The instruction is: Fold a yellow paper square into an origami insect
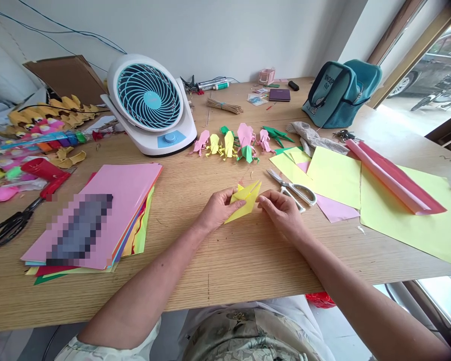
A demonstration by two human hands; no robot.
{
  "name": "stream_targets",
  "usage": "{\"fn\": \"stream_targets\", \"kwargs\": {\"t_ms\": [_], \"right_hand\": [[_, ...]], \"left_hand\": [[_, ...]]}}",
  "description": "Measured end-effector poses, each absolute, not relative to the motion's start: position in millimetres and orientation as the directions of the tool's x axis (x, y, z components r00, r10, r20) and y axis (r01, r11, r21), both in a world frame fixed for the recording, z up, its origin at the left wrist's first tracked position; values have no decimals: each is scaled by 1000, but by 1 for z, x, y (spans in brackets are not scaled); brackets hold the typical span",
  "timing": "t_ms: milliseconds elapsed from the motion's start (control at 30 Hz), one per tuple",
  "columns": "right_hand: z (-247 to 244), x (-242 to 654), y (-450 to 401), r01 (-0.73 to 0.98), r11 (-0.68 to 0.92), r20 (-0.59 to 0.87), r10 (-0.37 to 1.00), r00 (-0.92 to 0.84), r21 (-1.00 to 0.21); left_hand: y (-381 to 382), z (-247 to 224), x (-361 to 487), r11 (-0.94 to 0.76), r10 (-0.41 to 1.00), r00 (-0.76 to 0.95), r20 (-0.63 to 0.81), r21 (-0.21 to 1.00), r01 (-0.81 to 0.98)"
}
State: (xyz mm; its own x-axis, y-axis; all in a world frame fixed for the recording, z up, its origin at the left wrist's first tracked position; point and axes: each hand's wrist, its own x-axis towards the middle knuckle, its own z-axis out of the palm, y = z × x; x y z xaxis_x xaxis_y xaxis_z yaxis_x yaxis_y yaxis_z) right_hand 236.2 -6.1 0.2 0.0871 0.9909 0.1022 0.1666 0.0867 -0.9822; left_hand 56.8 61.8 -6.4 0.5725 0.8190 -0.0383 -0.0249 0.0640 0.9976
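Note:
My left hand [221, 209] pinches a folded piece of yellow origami paper [244, 203] between thumb and fingers, just above the wooden table. Pointed flaps stick up at the paper's upper right. Close by its right edge, my right hand [280, 208] has thumb and fingers drawn together; I cannot tell whether they grip the paper's edge. Silver scissors [295, 189] lie partly open just beyond my right hand. Behind the folded paper, several finished paper figures [229, 144] in pink, yellow and green stand in a row.
A fan [150, 100] stands at the back left. A stack of coloured paper [131, 185] lies left, under a blurred dark object. Beyond it are a red glue gun [47, 175] and black-handled scissors [13, 225]. Yellow sheets [334, 175], a pink-red roll [396, 180] and a teal bag [338, 95] are right.

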Motion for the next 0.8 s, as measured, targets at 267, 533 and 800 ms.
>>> {"fn": "stream_targets", "kwargs": {"t_ms": [267, 533, 800], "right_hand": [[-4, 233, -13, 470, 363, 486, 857, 171, -805], [-4, 230, -16, 721, 486, 585, 799, -139, -493], [5, 231, -25, 848, 484, 534, 786, -312, -216]], "left_hand": [[65, -6, 51, -203, 877, 477, 63, 947, 248], [65, -4, 49, -332, 832, 543, 112, 885, 327], [69, -1, 47, -165, 770, 638, 32, 975, 151]]}}
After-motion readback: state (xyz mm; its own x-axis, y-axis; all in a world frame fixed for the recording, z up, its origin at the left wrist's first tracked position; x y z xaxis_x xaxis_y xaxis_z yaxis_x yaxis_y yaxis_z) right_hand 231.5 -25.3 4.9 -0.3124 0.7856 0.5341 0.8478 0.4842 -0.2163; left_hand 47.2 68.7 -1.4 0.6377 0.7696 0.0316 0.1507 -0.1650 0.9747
